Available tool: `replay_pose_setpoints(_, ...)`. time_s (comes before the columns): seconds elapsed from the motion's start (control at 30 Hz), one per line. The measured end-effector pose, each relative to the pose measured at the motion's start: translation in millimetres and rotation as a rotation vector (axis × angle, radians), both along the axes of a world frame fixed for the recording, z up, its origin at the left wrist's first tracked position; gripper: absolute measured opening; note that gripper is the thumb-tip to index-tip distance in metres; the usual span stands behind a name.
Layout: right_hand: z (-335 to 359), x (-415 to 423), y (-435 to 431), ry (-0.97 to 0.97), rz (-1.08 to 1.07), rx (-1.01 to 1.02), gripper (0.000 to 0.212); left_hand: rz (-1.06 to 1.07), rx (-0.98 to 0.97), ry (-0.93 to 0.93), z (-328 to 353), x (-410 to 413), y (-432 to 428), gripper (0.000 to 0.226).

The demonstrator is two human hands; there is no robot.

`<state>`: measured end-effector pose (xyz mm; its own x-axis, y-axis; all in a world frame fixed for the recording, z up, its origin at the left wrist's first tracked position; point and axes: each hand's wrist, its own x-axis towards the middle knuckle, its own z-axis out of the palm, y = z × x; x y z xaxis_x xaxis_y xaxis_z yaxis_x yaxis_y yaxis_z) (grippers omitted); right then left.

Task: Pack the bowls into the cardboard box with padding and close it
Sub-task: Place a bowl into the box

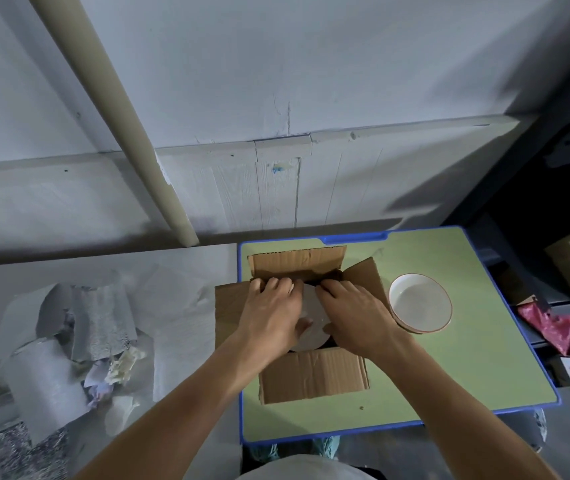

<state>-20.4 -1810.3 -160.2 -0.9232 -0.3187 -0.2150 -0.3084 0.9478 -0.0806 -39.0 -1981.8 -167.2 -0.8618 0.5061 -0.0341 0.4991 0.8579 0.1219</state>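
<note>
Two bowls: one bowl (420, 303) on the single green table (467, 358), a second bowl (311, 339) (upturned, by its look) inside the one cardboard box (313, 375), four flaps open. Two hands, left hand (269, 310) and right hand (352, 310), hold it. One pink bag (553, 323); the padding sheets (79, 334) are too heaped to count.
</note>
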Motion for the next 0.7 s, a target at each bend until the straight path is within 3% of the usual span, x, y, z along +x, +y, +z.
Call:
replay_pose_setpoints(0.27,4,9,17,0.048,-0.005,-0.093,0.072,0.022,0.126,0.05,-1,5,-5,0.054)
replay_pose_setpoints(0.7,9,2,-10,0.034,0.173,-0.181,0.061,0.316,0.236,0.061,0,37,-25,0.043)
